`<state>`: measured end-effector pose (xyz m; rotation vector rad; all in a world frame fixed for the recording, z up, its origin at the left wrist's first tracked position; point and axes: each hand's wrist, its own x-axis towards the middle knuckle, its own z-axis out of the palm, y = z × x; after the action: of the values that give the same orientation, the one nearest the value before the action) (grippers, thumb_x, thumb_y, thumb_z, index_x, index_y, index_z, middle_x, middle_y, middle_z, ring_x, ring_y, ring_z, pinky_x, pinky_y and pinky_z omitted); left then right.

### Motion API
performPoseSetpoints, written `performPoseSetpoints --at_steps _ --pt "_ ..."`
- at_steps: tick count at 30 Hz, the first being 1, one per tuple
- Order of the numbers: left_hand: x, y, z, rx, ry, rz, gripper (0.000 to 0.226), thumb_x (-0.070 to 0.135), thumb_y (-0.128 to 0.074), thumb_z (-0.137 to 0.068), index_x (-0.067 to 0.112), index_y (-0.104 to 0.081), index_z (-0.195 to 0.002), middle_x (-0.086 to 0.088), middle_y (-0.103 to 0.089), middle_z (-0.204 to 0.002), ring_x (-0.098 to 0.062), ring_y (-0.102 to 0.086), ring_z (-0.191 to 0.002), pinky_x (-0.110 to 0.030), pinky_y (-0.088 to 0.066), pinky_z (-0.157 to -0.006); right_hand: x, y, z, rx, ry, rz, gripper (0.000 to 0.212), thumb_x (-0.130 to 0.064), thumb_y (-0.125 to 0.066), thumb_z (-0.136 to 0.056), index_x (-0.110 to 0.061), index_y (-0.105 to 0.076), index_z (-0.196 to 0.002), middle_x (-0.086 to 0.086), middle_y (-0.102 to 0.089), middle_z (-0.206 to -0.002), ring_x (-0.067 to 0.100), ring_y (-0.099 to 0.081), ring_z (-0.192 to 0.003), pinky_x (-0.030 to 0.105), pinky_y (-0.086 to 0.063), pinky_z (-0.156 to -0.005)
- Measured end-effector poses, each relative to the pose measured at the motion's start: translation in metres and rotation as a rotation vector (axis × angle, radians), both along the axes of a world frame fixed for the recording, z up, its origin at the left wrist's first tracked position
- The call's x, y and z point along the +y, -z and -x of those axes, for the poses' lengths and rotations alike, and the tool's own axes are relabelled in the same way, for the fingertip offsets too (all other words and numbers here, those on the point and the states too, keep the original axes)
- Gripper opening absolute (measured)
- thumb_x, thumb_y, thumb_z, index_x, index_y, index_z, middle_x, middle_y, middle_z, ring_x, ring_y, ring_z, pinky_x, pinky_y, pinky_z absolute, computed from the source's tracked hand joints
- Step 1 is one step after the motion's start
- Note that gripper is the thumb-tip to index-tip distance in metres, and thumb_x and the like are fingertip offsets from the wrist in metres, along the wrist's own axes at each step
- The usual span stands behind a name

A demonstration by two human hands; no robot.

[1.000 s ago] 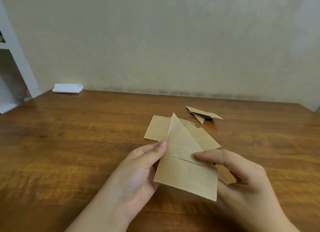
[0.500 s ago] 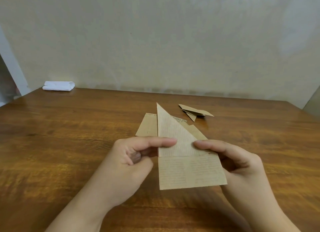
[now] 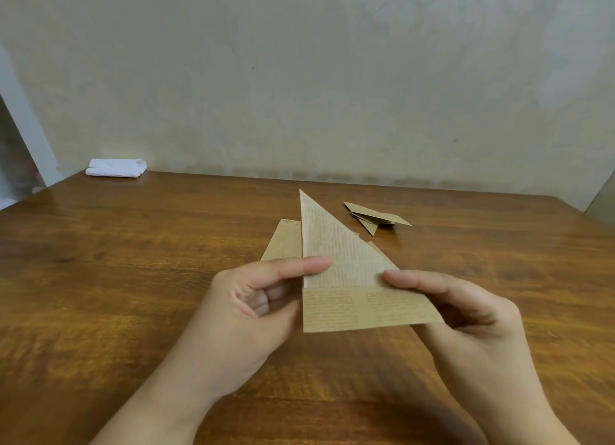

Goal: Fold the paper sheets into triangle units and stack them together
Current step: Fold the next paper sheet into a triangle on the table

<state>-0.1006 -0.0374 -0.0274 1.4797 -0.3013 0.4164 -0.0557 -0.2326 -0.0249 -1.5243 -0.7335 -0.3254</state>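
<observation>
A tan printed paper sheet (image 3: 349, 278), partly folded into a tall triangle above a rectangular strip, is held upright over the wooden table (image 3: 133, 278). My left hand (image 3: 256, 305) pinches its left edge, forefinger across the front. On the other side, my right hand (image 3: 456, 311) pinches the right edge where triangle meets strip. Behind it, flat unfolded sheets (image 3: 283, 241) lie on the table, mostly hidden by the held paper. Further back to the right lie folded triangle units (image 3: 372, 216), stacked together.
A folded white cloth (image 3: 116, 168) lies at the table's far left corner against the wall. A white frame (image 3: 26, 128) stands past the left edge. The table's right edge runs near the far right corner.
The held paper has turned from tilted to upright, its strip edge now level. My left forefinger moved across the front of the sheet. The view shifted slightly left.
</observation>
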Motion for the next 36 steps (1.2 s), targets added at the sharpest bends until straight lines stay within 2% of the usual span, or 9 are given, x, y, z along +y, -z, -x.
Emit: performPoseSetpoints --at_steps 8,12,15,18,25,27,30,33,36 --pt "-0.003 0.003 0.001 -0.089 -0.129 -0.028 0.032 0.021 -0.084 -0.052 0.034 -0.079 -0.080 0.006 -0.076 -0.086 -0.008 -0.072 -0.083 -0.015 -0.054 -0.073 0.002 0.002 -0.001 -0.100 0.109 0.047 0.027 -0.028 -0.078 -0.073 -0.030 -0.071 -0.099 -0.021 -0.073 -0.092 0.000 -0.069 -0.087 0.010 -0.051 -0.073" --pt "-0.007 0.002 0.002 -0.109 -0.164 -0.010 0.027 0.014 -0.075 -0.059 0.032 -0.079 -0.078 0.005 -0.076 -0.082 -0.008 -0.072 -0.078 -0.014 -0.054 -0.070 0.003 0.001 0.001 -0.062 0.085 0.014 0.022 -0.020 -0.072 -0.071 -0.027 -0.073 -0.093 -0.018 -0.073 -0.089 0.003 -0.070 -0.086 0.013 -0.053 -0.072" --pt "-0.011 0.001 0.003 -0.105 -0.164 0.035 0.028 0.019 -0.082 -0.052 0.032 -0.079 -0.077 0.003 -0.076 -0.080 -0.008 -0.072 -0.077 -0.014 -0.054 -0.069 0.006 0.000 0.003 -0.021 0.065 -0.034 0.018 -0.021 -0.069 -0.069 -0.024 -0.074 -0.087 -0.016 -0.074 -0.085 0.002 -0.070 -0.082 0.012 -0.052 -0.069" --pt "-0.017 0.001 0.002 -0.069 -0.165 0.126 0.026 0.018 -0.082 -0.052 0.027 -0.080 -0.076 0.001 -0.076 -0.077 -0.006 -0.072 -0.074 -0.013 -0.053 -0.066 0.010 0.001 0.003 0.093 0.082 -0.114 0.013 -0.020 -0.073 -0.065 -0.022 -0.076 -0.077 -0.005 -0.074 -0.074 0.002 -0.067 -0.067 0.012 -0.051 -0.061" --pt "-0.022 0.005 -0.003 0.150 -0.231 0.356 0.032 0.015 -0.075 -0.060 0.016 -0.074 -0.092 -0.009 -0.076 -0.086 -0.020 -0.074 -0.081 -0.017 -0.055 -0.064 0.021 0.006 -0.001 0.445 -0.031 -0.297 0.019 -0.022 -0.080 -0.053 -0.022 -0.070 -0.068 0.012 -0.072 -0.066 0.019 -0.072 -0.067 0.021 -0.055 -0.062" --pt "-0.023 0.006 -0.004 0.222 -0.233 0.401 0.043 0.010 -0.073 -0.067 0.021 -0.064 -0.107 -0.010 -0.076 -0.089 -0.021 -0.074 -0.085 -0.018 -0.056 -0.065 0.022 0.008 -0.003 0.549 -0.038 -0.347 0.030 -0.016 -0.080 -0.052 -0.019 -0.065 -0.078 0.016 -0.072 -0.068 0.022 -0.073 -0.069 0.021 -0.055 -0.058" --pt "-0.025 0.008 -0.006 0.319 -0.216 0.455 0.036 0.003 -0.068 -0.078 0.018 -0.062 -0.110 -0.009 -0.076 -0.088 -0.021 -0.074 -0.084 -0.018 -0.056 -0.063 0.021 0.011 -0.006 0.701 -0.039 -0.377 0.046 -0.009 -0.075 -0.056 -0.006 -0.059 -0.099 0.019 -0.073 -0.077 0.022 -0.074 -0.070 0.021 -0.056 -0.056" --pt "-0.028 0.011 -0.006 0.358 -0.233 0.449 0.026 -0.002 -0.065 -0.082 0.007 -0.064 -0.106 -0.010 -0.076 -0.086 -0.021 -0.074 -0.080 -0.018 -0.056 -0.061 0.019 0.012 -0.009 0.780 -0.031 -0.317 0.047 -0.009 -0.074 -0.058 -0.004 -0.062 -0.103 0.018 -0.074 -0.080 0.020 -0.074 -0.072 0.020 -0.056 -0.057" --pt "-0.029 0.013 -0.006 0.365 -0.240 0.384 0.021 -0.002 -0.066 -0.083 0.004 -0.066 -0.103 -0.009 -0.076 -0.083 -0.020 -0.074 -0.078 -0.017 -0.056 -0.060 0.019 0.010 -0.007 0.705 0.006 -0.129 0.038 -0.024 -0.077 -0.056 -0.011 -0.073 -0.092 0.008 -0.075 -0.080 0.013 -0.072 -0.071 0.017 -0.054 -0.056"
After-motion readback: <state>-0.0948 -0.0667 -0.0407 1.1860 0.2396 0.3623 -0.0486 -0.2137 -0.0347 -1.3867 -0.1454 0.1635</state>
